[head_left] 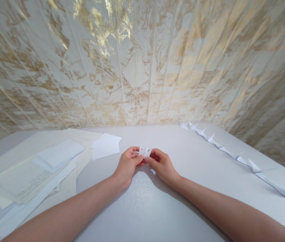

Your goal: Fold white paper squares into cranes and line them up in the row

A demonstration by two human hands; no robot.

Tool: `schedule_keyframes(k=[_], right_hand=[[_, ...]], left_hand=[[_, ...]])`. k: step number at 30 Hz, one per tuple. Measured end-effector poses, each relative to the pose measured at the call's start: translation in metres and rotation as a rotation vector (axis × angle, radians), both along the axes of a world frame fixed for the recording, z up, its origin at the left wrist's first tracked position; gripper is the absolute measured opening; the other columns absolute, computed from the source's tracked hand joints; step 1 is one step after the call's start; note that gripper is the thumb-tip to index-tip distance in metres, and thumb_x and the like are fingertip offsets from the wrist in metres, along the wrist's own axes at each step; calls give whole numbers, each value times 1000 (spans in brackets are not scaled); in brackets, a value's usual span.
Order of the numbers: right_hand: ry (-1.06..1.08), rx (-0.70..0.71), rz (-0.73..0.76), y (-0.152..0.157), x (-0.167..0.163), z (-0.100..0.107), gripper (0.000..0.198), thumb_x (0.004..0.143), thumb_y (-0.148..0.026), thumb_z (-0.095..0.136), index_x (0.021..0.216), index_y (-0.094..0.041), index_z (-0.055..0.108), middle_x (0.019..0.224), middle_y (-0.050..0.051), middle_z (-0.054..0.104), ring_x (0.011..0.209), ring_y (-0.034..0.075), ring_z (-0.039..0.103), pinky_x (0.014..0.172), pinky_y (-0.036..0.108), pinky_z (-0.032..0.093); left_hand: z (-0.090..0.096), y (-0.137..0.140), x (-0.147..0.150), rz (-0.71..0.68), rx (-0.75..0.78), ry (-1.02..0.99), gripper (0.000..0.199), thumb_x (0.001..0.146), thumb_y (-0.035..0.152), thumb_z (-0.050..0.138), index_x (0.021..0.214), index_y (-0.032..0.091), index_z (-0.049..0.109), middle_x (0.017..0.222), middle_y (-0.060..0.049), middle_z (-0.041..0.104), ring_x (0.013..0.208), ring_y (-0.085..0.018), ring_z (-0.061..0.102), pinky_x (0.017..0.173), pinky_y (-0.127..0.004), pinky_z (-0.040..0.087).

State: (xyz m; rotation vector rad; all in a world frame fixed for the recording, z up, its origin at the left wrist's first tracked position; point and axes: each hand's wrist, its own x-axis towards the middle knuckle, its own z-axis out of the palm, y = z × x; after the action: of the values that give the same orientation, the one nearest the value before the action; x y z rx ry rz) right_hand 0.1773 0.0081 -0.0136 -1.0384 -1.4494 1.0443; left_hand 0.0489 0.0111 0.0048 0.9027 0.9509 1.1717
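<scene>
A small folded white paper figure (pixel 145 152) with pointed tips is pinched between both hands above the white table (pixel 157 208). My left hand (pixel 128 164) grips its left side with thumb and fingers. On the right side, my right hand (pixel 162 164) holds it the same way. Both forearms reach in from the bottom edge and rest on or just over the table.
A row of several folded white paper figures (pixel 233 153) runs along the table's right edge. A loose white square sheet (pixel 106 145) lies left of the hands. Stacked papers and printed sheets (pixel 31 171) cover the left side. A gold-patterned wall (pixel 142 60) stands behind.
</scene>
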Motion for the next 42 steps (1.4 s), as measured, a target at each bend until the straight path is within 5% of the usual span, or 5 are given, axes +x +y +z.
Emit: schedule_keyframes(k=[7,21,28,36,42], right_hand=[[-38,-16,-82,3,5,0,6,66,-23,56,65,-18,55,61,-2,54,58,12,49,55,24,39],[-64,-88,-13,3,8,10,7,58,-12,55,56,-18,50,48,-6,47,48,9,40,48,22,29],[58,-179,65,-2,4,8,16,63,-27,58,58,-18,46,45,-7,43,43,7,34,44,21,24],[28,-113,44,-2,4,4,25,68,-37,58,59,-19,43,52,-5,46,49,9,40,49,22,31],[172,-211,127,0,5,9,29,62,-39,66,60,-19,46,50,-6,47,47,8,41,46,22,32]], left_hand=[[-1,-2,1,-69,38,70,21,58,21,69,65,15,51,57,2,62,57,-10,59,62,-22,46],[-7,-1,1,-153,157,314,15,63,23,62,58,14,52,49,4,48,45,-7,40,44,-20,29],[-4,0,-1,-135,111,330,13,59,19,60,53,15,48,43,4,49,41,-8,42,43,-21,31],[1,-2,-3,-168,122,302,18,57,19,64,50,15,48,45,5,48,45,-7,43,47,-20,32],[5,1,-14,-148,209,175,13,61,21,67,72,16,61,56,4,52,52,-8,45,50,-19,34]])
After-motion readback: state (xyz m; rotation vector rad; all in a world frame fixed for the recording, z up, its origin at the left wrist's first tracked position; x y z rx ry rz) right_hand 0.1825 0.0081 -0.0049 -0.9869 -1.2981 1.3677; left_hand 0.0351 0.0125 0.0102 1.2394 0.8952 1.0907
